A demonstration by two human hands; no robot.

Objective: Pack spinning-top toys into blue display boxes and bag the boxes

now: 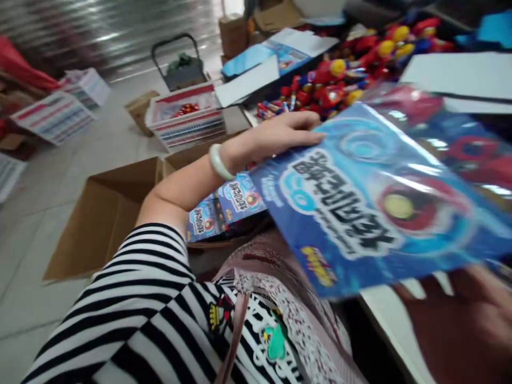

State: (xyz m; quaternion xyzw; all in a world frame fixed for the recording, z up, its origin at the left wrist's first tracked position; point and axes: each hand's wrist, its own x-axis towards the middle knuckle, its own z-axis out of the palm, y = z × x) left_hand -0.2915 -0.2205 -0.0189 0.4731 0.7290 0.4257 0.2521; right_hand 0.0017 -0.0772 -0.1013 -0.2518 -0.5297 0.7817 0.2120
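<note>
A blue printed toy package in shiny clear wrap is held up at a tilt, with red parts showing under the plastic at its far right. My left hand, below a pale bangle, is closed on the package's upper left edge. At the lower right edge, my right hand grips the same package from below; it is blurred and its fingers are partly hidden behind the card. Under my left forearm, an open cardboard box contains similar blue packages.
Beyond the package, red toys with yellow parts are heaped on the table among white cards. A striped carton with red items stands on the floor, near a folding cart. More striped cartons sit at the far left.
</note>
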